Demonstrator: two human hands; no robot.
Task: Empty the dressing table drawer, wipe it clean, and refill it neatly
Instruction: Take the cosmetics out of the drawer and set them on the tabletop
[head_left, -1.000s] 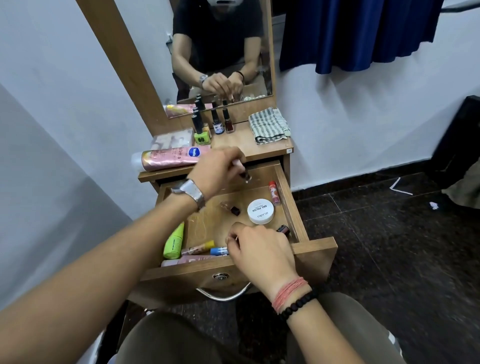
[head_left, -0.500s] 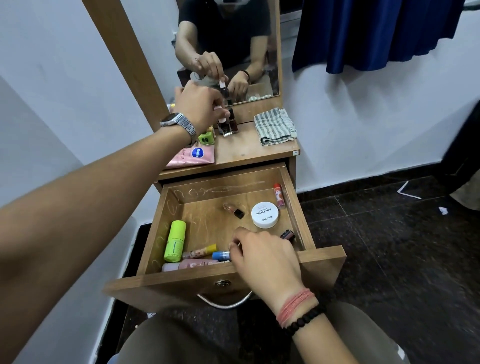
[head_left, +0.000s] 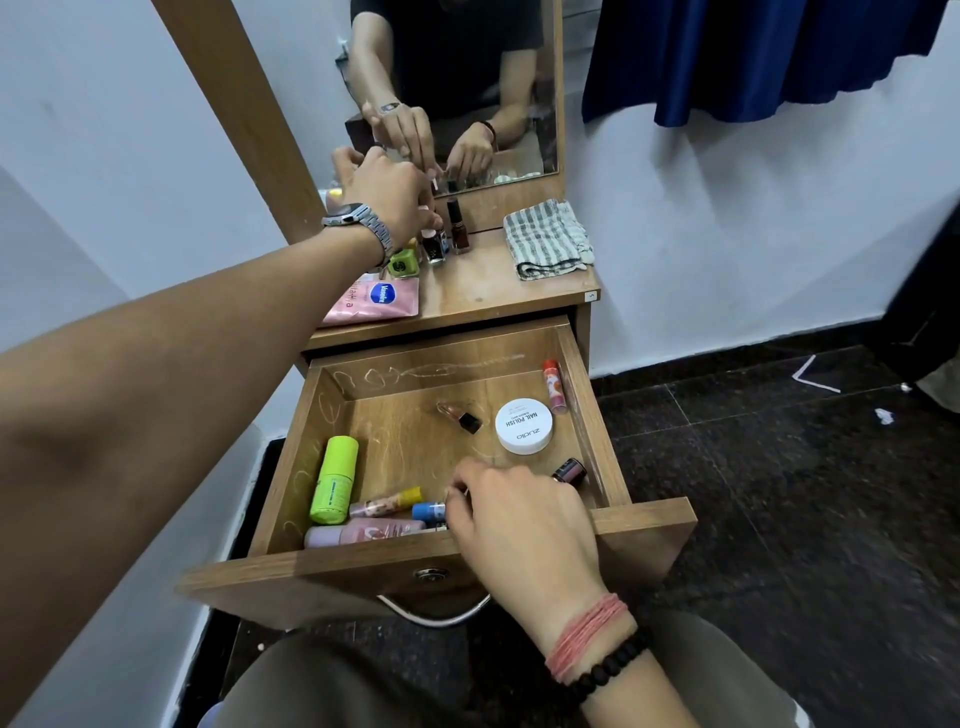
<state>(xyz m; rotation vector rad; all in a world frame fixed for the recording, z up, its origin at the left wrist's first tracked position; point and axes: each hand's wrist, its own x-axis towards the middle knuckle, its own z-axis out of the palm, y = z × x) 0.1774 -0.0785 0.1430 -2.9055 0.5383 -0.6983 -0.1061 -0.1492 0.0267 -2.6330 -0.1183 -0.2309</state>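
The wooden drawer (head_left: 642, 514) is pulled out. In it lie a green tube (head_left: 332, 480), a pink bottle (head_left: 363, 532), a yellow-capped tube (head_left: 387, 503), a blue-capped tube (head_left: 427, 511), a white nail polish jar (head_left: 523, 426), a red lip balm (head_left: 555, 387), a small tipped-over bottle (head_left: 462, 415) and a dark bottle (head_left: 569, 472). My right hand (head_left: 519, 519) is in the drawer's front, fingers pinched at the blue-capped tube. My left hand (head_left: 387, 202) is over the tabletop, holding the cap of a dark nail polish bottle (head_left: 434, 248) standing beside a brown one (head_left: 458, 228).
A folded striped cloth (head_left: 548, 239) lies on the tabletop at the right. A pink Vaseline tube (head_left: 379, 301) and a green nail polish bottle (head_left: 402, 262) sit at the left. The mirror (head_left: 467, 78) stands behind. White scribbles mark the drawer's inside. Dark tiled floor lies right.
My left hand lifted a nail polish bottle out of the drawer and carried it up to the row on the tabletop. My right hand stayed at the blue-capped tube.
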